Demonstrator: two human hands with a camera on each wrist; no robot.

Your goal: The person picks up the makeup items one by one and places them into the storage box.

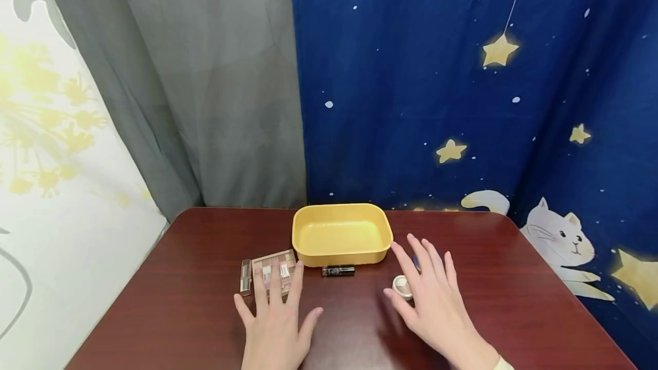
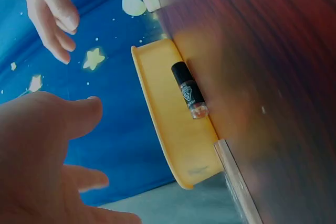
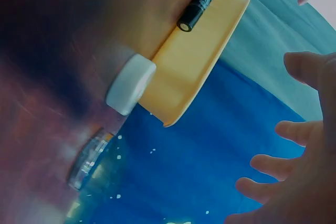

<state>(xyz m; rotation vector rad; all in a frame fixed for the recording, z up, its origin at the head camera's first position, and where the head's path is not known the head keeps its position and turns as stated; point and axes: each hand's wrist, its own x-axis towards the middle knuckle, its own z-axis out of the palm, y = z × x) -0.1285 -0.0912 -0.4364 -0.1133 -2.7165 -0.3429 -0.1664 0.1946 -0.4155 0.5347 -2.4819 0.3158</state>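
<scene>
My left hand [image 1: 277, 324] hovers with spread fingers over an eyeshadow palette [image 1: 289, 260], covering part of it. Beside the palette's left edge lies a slim clear-and-silver cosmetic tube [image 1: 245, 277]. My right hand [image 1: 437, 301] is held above the table, fingers extended and apart, close to a small round white pot [image 1: 401, 288]. Behind those fingers a blue item [image 1: 417, 263] is mostly hidden; the right wrist view shows a clear flat case [image 3: 89, 159] near the pot. A short black cosmetic tube [image 2: 189, 90] lies between the hands. Neither hand holds anything.
A yellow rectangular bin [image 1: 341, 259] stands at the back middle of the dark red wooden table [image 1: 205, 301], just behind the black tube. Grey and blue star-patterned curtains [image 1: 401, 101] hang behind the table's far edge.
</scene>
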